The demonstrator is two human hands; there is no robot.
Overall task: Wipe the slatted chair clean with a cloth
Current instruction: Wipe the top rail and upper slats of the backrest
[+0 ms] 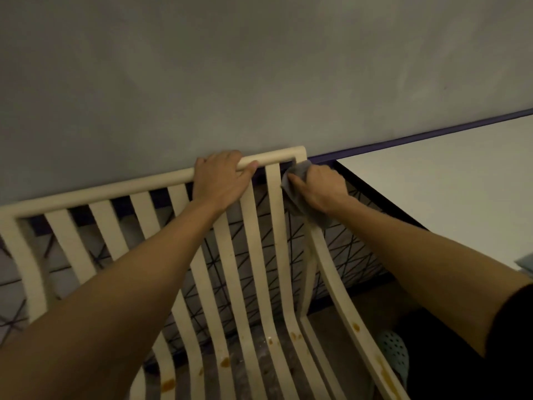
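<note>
My left grip (222,180) curls over the top rail (115,189) of the cream chair (72,246), which stands against the grey wall (259,67). My right grip (320,189) clutches a grey cloth (300,171) and presses it to the chair's right upright, just under the top right corner, beside the white tabletop (432,183). Orange stains (225,361) dot the lower slats.

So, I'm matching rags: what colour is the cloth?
Grey cloth, held by the right hand; head view.
</note>
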